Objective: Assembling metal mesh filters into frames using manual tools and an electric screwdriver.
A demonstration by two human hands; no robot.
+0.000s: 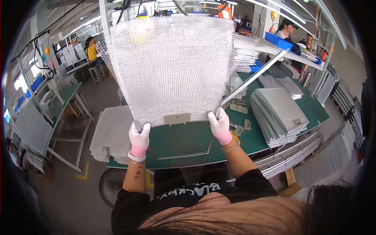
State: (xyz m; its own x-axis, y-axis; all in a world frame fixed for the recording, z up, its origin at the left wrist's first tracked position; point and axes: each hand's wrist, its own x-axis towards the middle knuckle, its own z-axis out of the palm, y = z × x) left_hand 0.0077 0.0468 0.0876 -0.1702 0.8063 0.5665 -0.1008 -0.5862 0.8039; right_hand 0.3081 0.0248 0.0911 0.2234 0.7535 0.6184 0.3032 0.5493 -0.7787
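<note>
A large silver metal mesh panel (172, 70) stands raised in front of me over the green table. White-and-pink gloves cover both hands. My left hand (139, 137) pinches its lower left corner, thumb on the near face. At the lower right corner, my right hand (220, 126) grips it the same way. A beige plastic piece (177, 118) sits at the middle of the panel's bottom edge. From beside my right hand a long silver metal strip (256, 76) slants up and to the right, apart from the mesh; whether that hand also holds it, I cannot tell.
On the green table (176, 143) lie a thin metal strip (184, 155), beige plastic pieces (238, 106), and stacked panels at left (111, 129) and right (278, 113). A blue bin (278, 41) stands far right. A floor fan (113, 188) is below; co-workers are behind.
</note>
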